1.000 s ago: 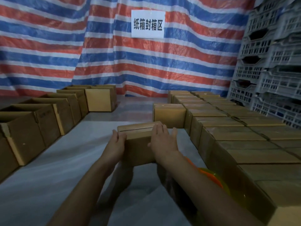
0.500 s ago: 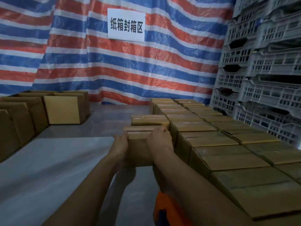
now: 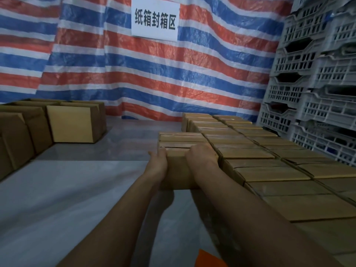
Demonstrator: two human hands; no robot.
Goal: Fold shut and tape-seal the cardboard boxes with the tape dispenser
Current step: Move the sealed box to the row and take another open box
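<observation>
My left hand (image 3: 157, 163) and right hand (image 3: 201, 158) clasp a closed box (image 3: 176, 170) beside the sealed rows (image 3: 250, 151); open boxes (image 3: 23, 128) at the floor's left edge remain.

Two hands are seen, the left hand (image 3: 157, 166) and the right hand (image 3: 201, 158), and one cardboard box (image 3: 178, 171) is held between them. One white sign (image 3: 155, 19) is hung on one striped tarpaulin (image 3: 134, 74). The sealed boxes (image 3: 250, 153), open boxes (image 3: 69, 122) and grey crates (image 3: 317, 93) cannot be counted exactly.
</observation>
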